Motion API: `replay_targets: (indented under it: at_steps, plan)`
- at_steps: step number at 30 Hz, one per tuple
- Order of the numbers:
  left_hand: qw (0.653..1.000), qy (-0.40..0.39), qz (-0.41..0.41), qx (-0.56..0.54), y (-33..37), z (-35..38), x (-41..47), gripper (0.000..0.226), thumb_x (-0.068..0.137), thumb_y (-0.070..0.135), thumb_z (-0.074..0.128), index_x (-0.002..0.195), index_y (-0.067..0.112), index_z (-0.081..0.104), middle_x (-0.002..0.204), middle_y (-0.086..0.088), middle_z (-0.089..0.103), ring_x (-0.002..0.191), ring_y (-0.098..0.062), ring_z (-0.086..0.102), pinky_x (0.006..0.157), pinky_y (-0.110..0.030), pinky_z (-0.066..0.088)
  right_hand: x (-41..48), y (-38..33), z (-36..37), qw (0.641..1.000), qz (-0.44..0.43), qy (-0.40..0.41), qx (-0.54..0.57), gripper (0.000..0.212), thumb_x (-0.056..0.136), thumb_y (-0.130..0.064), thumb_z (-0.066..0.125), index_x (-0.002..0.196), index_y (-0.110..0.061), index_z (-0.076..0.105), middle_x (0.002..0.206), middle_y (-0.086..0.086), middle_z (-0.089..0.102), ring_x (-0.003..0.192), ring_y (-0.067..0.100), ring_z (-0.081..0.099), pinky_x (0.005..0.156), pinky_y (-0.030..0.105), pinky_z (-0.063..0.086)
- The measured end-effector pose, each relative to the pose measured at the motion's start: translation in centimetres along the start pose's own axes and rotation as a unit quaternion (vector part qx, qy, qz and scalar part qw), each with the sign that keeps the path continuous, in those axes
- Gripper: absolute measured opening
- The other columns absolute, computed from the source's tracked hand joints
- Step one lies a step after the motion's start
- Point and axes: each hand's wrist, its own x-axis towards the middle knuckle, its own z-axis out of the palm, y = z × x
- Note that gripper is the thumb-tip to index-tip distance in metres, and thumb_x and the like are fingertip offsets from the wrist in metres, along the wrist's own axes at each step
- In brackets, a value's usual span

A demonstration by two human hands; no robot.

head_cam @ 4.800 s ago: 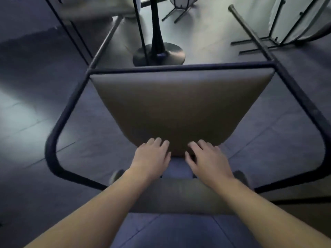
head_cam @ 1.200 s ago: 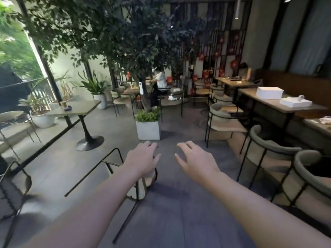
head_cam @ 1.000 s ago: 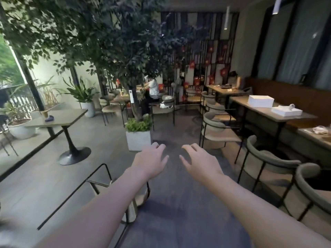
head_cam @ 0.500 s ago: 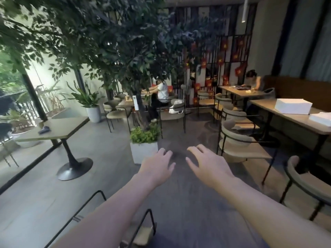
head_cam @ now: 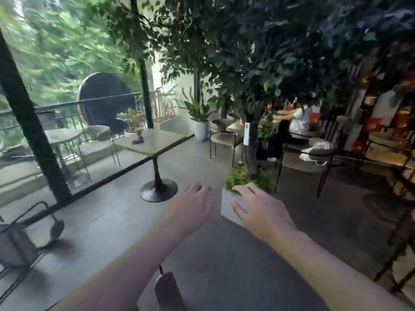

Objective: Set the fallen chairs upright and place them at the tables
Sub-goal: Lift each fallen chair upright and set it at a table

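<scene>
Both my arms reach forward over the grey floor. My left hand [head_cam: 190,206] and my right hand [head_cam: 262,212] are empty, palms down, fingers spread. A fallen chair [head_cam: 20,241] with black metal legs lies on its side at the far left, well away from my left hand. Part of another chair [head_cam: 167,288] shows low between my arms, mostly hidden under my left forearm. A square pedestal table [head_cam: 152,142] with a small dark object on it stands ahead on the left, with no chair beside it.
A concrete planter [head_cam: 231,206] with a big leafy tree stands just past my hands. Upright chairs [head_cam: 224,135] and tables fill the right side, where a seated person [head_cam: 296,122] sits. A black post [head_cam: 31,122] and glass wall bound the left.
The view has swung left and I have moved forward. The pedestal table and planter are nearer, the fallen chair has slid to the far left, and my empty hands stay outstretched.
</scene>
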Motion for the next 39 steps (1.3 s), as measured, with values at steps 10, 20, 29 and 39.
replay_targets:
  at_steps: [10, 20, 29, 39]
  plan:
    - [0.987, -0.008, -0.158, 0.034, -7.1, 6.9, 15.2, 0.043, 0.099, 0.044, 0.043, 0.138, 0.025, 0.045, 0.140, 0.002, 0.047, 0.130, -0.022, 0.041, 0.087, -0.043, 0.051, 22.8, 5.0, 9.2, 0.988, -0.146, -0.049, 0.027, 0.046, 0.103, -0.052, 0.037, 0.144, -0.033, 0.044, 0.143, -0.010, 0.048, 0.121, 0.022, 0.055, 0.083, 0.037, 0.048]
    - [0.896, 0.052, -0.420, 0.133, -12.2, 10.1, 20.1, 0.042, 0.097, 0.043, 0.046, 0.134, 0.022, 0.049, 0.130, -0.002, 0.053, 0.122, -0.027, 0.049, 0.082, -0.050, 0.054, 39.5, 2.7, 17.2, 0.900, -0.412, -0.067, 0.122, 0.043, 0.103, -0.051, 0.040, 0.141, -0.034, 0.050, 0.138, -0.010, 0.055, 0.115, 0.020, 0.062, 0.077, 0.035, 0.047]
    - [0.741, 0.059, -0.638, 0.200, -11.9, 10.1, 15.9, 0.041, 0.099, 0.037, 0.045, 0.136, 0.020, 0.047, 0.136, -0.003, 0.050, 0.125, -0.025, 0.046, 0.086, -0.044, 0.051, 41.7, -6.5, 23.6, 0.731, -0.639, -0.116, 0.208, 0.041, 0.102, -0.053, 0.044, 0.135, -0.031, 0.055, 0.124, -0.007, 0.060, 0.106, 0.025, 0.065, 0.075, 0.041, 0.053]
    - [0.594, 0.049, -0.772, 0.222, -12.6, 15.3, 14.1, 0.044, 0.101, 0.040, 0.043, 0.141, 0.022, 0.044, 0.132, 0.000, 0.051, 0.117, -0.020, 0.051, 0.079, -0.035, 0.054, 41.9, -14.6, 31.6, 0.555, -0.779, -0.137, 0.256, 0.040, 0.102, -0.053, 0.041, 0.132, -0.029, 0.054, 0.120, -0.004, 0.063, 0.102, 0.023, 0.066, 0.065, 0.037, 0.052]
